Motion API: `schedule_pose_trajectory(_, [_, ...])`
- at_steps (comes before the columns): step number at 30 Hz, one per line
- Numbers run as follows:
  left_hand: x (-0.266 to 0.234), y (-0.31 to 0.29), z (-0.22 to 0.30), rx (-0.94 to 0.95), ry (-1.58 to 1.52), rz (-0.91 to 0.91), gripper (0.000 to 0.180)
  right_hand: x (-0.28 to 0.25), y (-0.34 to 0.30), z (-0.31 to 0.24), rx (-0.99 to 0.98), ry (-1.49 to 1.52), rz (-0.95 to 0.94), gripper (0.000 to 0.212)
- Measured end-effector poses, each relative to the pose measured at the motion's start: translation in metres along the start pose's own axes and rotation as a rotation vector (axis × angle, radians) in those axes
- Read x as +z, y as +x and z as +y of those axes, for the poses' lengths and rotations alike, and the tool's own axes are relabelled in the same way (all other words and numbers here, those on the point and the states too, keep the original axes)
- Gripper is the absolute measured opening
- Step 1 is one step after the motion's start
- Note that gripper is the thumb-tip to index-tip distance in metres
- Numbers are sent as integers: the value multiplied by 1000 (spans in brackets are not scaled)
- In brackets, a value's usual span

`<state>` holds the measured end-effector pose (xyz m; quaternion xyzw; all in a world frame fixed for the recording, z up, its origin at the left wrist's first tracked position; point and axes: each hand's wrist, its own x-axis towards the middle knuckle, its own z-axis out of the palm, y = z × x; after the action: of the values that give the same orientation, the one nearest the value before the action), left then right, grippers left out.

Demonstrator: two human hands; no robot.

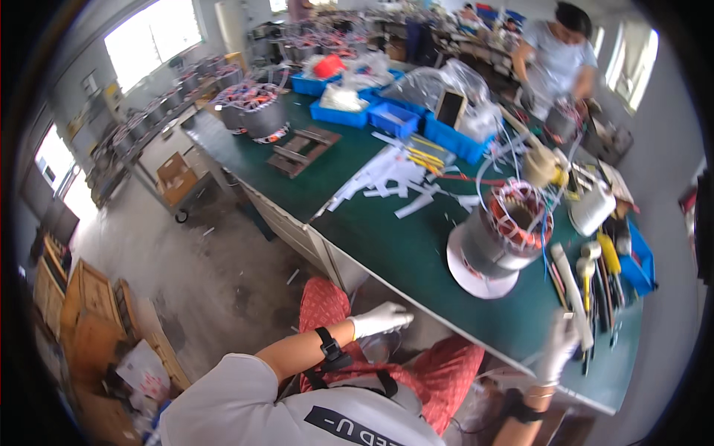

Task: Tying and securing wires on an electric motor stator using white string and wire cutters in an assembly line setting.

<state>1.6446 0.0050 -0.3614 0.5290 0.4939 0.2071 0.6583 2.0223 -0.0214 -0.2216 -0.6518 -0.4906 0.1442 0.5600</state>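
My left hand [381, 320], in a white glove, hovers over my lap just off the table's front edge. Its fingers are loosely stretched and hold nothing I can see. My right hand [556, 348], gloved too, is at the table's front right, beside a long pale bar [571, 297]. Motion smears its fingers, so a grip does not show. A motor stator [502, 238] with orange-red windings and white lacing stands upright on a round white board [465, 275]. Blue and white leads rise from it. Mallets [590, 256] and other long-handled tools lie to its right.
White paper strips [387, 175] and yellow sticks [425, 156] litter the green table [364, 238]. Blue bins [454, 141] line the far side. Another stator [256, 111] and a brown metal plate [305, 151] sit far left. A co-worker [561, 56] handles a stator across the table.
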Motion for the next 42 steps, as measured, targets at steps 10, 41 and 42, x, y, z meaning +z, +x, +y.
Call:
schedule_pose_trajectory(10, [-30, -111, 128, 385, -75, -422, 30, -30, 23, -84, 27, -27, -189, 24])
schedule_pose_trajectory(41, [43, -128, 193, 526, -76, -732, 21, -121, -98, -78, 201, 227, 496, 47])
schedule_pose_trajectory(42, [46, -122, 189, 568, -92, -733, 21, -135, -102, -74, 260, 63, 574, 42])
